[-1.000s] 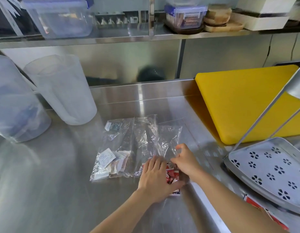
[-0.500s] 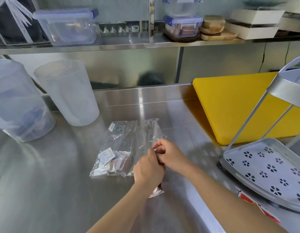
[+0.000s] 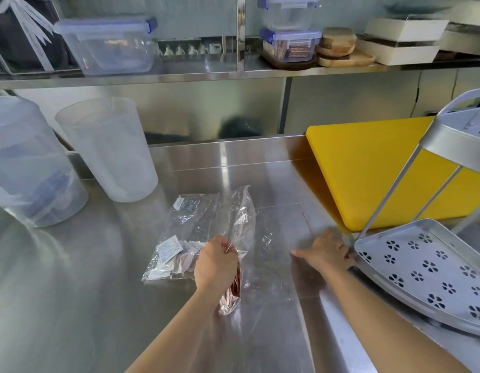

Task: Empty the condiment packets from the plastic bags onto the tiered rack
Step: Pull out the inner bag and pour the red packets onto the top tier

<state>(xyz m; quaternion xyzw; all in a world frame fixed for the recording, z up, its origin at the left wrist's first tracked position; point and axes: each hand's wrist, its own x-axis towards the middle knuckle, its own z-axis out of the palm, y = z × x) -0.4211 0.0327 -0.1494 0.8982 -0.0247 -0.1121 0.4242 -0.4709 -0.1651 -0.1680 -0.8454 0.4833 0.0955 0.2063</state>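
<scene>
Since half a second ago, our hands have parted: they met over the bags then, and now our right hand (image 3: 328, 253) has gone out to the right while our left hand (image 3: 216, 262) stays at the bags.

Our left hand is clenched on a clear plastic bag (image 3: 240, 230), gripping it partway along so that its upper part rises crumpled above the fist and its lower end hangs below, with red condiment packets (image 3: 234, 288) bunched inside near the desk (image 3: 72, 278).

Our right hand lies at the near left corner of the tiered rack (image 3: 427, 267), fingers touching its rim — motion blur hides whether they grip it, so we cannot tell. The rack's lower tray, grey with flower-shaped holes, sits at the right edge of the desk; its upper tier shows at far right.

Just left of the held bag, a second bag (image 3: 185, 238) lies flat on the steel with white packets (image 3: 170, 250) inside. A flat clear bag (image 3: 279, 238) lies between our hands.

Behind the rack, a yellow cutting board (image 3: 367, 170) leans. Two cloudy plastic tubs (image 3: 109, 149) stand at back left.
</scene>
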